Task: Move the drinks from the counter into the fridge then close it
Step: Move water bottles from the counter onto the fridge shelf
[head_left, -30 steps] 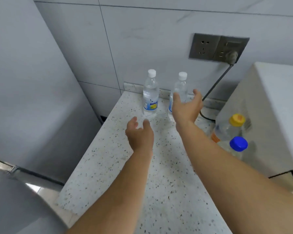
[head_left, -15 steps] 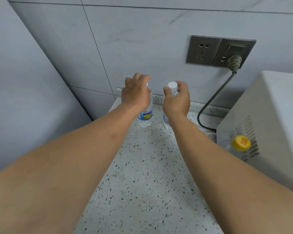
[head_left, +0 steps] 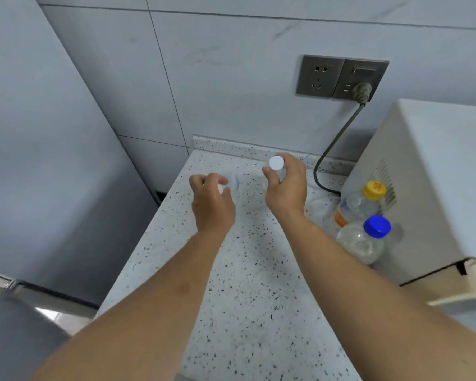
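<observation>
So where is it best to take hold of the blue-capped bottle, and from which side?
Probably the neck just under the blue cap, coming from above and the left. The blue-capped bottle stands upright against the white appliance, with the yellow-capped bottle close behind.

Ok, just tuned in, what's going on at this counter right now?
A person grips two clear white-capped water bottles, one in the left hand, one in the right hand; the left bottle is blurred, the right bottle shows its cap. A yellow-capped bottle and a blue-capped bottle wait on the speckled counter beside a white appliance.
</observation>
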`<action>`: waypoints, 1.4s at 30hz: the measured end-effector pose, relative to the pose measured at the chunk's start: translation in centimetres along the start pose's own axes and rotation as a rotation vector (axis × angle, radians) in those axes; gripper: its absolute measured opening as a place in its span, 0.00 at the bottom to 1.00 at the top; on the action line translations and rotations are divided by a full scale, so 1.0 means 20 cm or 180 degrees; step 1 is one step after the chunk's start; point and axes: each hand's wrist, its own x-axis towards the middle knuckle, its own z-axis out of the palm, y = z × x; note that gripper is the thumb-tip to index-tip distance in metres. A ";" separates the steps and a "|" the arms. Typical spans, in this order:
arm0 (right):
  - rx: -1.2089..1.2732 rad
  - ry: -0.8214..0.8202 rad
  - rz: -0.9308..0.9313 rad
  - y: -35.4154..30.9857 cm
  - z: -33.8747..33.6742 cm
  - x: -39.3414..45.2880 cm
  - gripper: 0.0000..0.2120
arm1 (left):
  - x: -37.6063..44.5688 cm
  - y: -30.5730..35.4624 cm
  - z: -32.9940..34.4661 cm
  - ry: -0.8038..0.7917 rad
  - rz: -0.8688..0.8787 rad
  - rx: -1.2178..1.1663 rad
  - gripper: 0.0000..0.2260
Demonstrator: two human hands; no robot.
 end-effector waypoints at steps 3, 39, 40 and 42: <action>0.0025 0.0061 0.0113 0.06 -0.07 -0.23 0.10 | -0.24 -0.09 -0.06 -0.0107 -0.0344 -0.0171 0.06; 0.0252 -0.1587 -0.0194 0.20 -0.63 -1.08 0.30 | -1.08 -0.35 -0.48 -0.0337 -0.0541 -0.0395 0.31; 0.0275 -0.1614 -0.0133 0.23 -0.62 -1.08 0.32 | -1.10 -0.39 -0.46 -0.0422 -0.0774 -0.0455 0.29; 0.0243 -0.1706 0.0008 0.28 -0.60 -1.07 0.35 | -1.13 -0.49 -0.42 -0.0494 -0.1068 -0.0597 0.27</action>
